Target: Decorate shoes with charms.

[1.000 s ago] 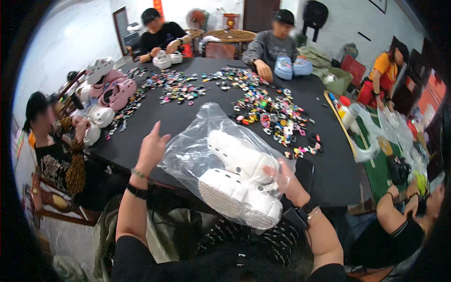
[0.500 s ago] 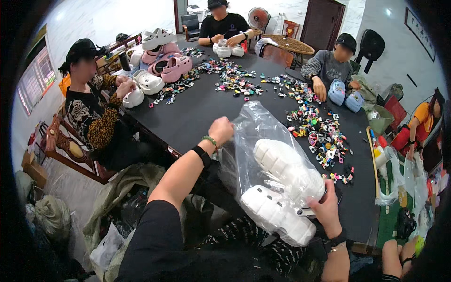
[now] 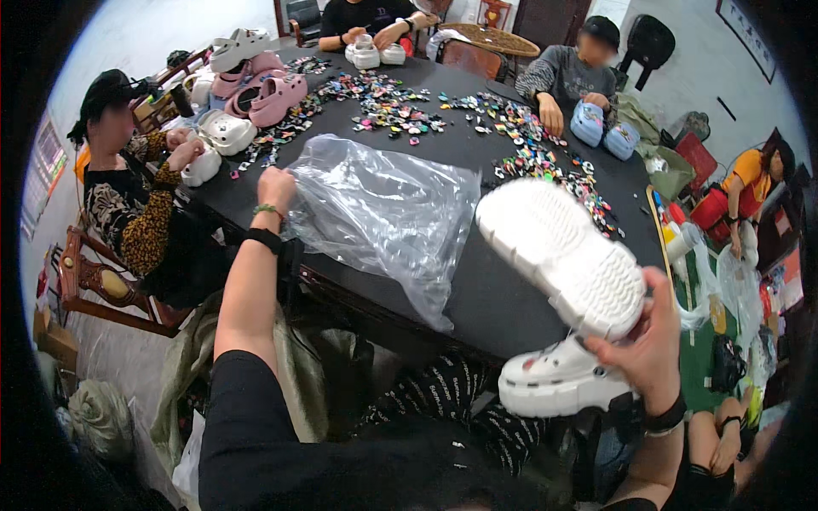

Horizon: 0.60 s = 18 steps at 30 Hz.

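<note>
My left hand (image 3: pixel 276 192) is closed on the edge of a clear plastic bag (image 3: pixel 383 213), which spreads out from it over the near table edge and hangs down limp. In my right hand (image 3: pixel 652 345) is a pair of white clogs, gripped by the heel ends. The upper clog (image 3: pixel 558 251) turns its ridged sole up. Below it, the lower clog (image 3: pixel 558 379) shows its side and chunky sole, in front of my lap. Both clogs are out of the bag, a short gap to its right.
Many small colourful shoe charms (image 3: pixel 383 102) lie scattered over the black table (image 3: pixel 503 298). Pink clogs (image 3: pixel 268 98) and white clogs are stacked at the left. Three people work around the table, one handling blue clogs (image 3: pixel 588 123). Sacks (image 3: pixel 192 375) stand at lower left.
The white clogs have come out of the plastic bag. My left hand has moved left with the bag, and my right hand has moved right and up with the clogs.
</note>
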Available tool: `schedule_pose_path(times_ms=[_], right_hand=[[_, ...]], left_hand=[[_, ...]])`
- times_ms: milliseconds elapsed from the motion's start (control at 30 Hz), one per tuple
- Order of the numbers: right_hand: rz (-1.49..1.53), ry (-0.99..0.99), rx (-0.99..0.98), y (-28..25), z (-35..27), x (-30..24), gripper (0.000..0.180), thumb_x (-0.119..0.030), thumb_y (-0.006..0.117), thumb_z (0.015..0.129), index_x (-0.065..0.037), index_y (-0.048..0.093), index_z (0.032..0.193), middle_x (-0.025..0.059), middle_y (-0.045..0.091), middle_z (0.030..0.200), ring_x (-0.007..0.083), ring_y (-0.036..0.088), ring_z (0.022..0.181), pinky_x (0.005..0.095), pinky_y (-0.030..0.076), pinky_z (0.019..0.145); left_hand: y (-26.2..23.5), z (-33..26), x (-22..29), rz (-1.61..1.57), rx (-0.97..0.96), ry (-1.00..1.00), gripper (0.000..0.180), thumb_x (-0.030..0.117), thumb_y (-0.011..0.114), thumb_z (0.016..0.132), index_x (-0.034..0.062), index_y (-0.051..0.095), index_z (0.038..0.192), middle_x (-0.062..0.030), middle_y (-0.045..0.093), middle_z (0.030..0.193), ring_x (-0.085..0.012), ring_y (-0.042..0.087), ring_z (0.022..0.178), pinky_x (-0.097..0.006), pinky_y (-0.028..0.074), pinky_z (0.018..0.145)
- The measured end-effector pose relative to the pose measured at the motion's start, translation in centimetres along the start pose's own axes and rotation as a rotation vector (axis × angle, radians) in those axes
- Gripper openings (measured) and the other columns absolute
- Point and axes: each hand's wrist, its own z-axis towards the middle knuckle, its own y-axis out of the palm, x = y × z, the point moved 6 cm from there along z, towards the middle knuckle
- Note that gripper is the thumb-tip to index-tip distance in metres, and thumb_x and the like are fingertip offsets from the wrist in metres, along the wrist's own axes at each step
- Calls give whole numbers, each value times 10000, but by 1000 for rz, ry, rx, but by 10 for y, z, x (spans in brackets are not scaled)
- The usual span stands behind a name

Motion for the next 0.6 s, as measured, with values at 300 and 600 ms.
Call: schedule_pose_path(times_ms=[300, 600], right_hand=[[-332, -395, 505, -3, 49, -38, 965, -253, 911, 535, -86, 382, 1325, 163, 593, 1138, 267, 643, 955, 361, 557, 737], [-575, -525, 70, 143, -6, 7, 567, -284, 774, 695, -131, 503, 1169, 60, 476, 816, 198, 576, 653, 311, 485, 503]], left_hand=[[4, -18, 4, -39, -85, 98, 333, 286, 592, 865, -39, 665, 893, -256, 659, 946, -417, 622, 932, -454, 484, 829], [5, -43, 0, -105, -126, 160, 306, 267, 634, 846, -38, 659, 861, -224, 671, 852, -360, 649, 855, -413, 493, 769]])
